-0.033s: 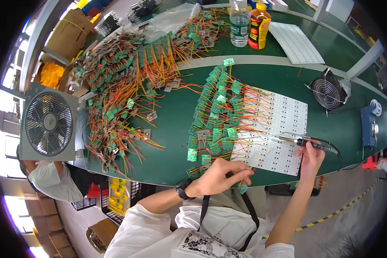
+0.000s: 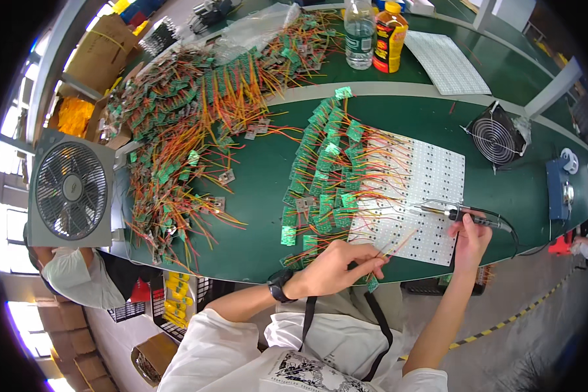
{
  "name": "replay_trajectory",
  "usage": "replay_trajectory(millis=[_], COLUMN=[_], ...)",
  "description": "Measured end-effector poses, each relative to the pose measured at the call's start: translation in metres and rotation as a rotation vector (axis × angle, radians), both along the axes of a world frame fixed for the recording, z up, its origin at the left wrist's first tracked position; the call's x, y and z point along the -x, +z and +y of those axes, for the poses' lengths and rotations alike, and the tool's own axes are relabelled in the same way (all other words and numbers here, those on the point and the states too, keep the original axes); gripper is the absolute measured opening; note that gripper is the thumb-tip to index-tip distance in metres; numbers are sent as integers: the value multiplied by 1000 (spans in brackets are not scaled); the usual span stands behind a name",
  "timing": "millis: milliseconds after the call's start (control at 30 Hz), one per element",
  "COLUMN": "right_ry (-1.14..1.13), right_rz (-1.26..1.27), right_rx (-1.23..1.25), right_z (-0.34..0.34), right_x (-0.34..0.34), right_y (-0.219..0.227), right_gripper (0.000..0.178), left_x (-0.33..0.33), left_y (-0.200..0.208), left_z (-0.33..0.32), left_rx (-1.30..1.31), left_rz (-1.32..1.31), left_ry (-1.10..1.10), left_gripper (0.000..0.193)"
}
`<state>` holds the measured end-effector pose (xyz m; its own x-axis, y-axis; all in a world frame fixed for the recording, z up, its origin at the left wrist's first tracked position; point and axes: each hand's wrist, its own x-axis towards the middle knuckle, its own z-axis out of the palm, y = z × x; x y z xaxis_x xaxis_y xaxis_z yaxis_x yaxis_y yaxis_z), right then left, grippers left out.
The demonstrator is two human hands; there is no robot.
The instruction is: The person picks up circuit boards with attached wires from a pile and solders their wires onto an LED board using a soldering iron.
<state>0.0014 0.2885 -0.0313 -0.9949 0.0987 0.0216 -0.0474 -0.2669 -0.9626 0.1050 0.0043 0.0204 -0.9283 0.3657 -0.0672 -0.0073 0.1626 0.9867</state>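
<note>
My left hand [image 2: 346, 266], wearing a black wristwatch, is closed in a pinch on thin coloured wires [image 2: 404, 243] at the table's front edge. Below its fingertips hangs a small green circuit board [image 2: 372, 283], which looks joined to those wires. Farther right, my right hand [image 2: 472, 240] grips a soldering iron [image 2: 462, 214] by its dark handle. The iron's tip points left, over a white perforated panel [image 2: 438, 170]. Rows of green circuit boards [image 2: 325, 163] lie along the panel's left side, their red and yellow wires reaching onto it.
A large heap of wired boards [image 2: 176, 130] covers the table's left side, beside a box fan [image 2: 72, 188]. Behind stand a clear bottle [image 2: 359, 42] and an orange drink bottle [image 2: 389, 42]. At right are a small black fan [image 2: 496, 136] and a blue device [image 2: 558, 189].
The wires in my left hand now stretch up and right over the panel's lower edge. The iron has moved only slightly in my right hand. The whole view has shifted a little.
</note>
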Motion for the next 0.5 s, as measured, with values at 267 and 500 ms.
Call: replay_trajectory(millis=[267, 500], right_ry=[21, 35], right_rz=[10, 35], right_rx=[22, -16], right_z=[7, 7], right_x=[1, 2], right_y=[-10, -9], right_gripper=[26, 27], left_x=[35, 44], left_y=[10, 19], left_z=[-14, -13], left_rx=[203, 44], left_rz=[-47, 341], left_ry=[-195, -167], left_gripper=[17, 16])
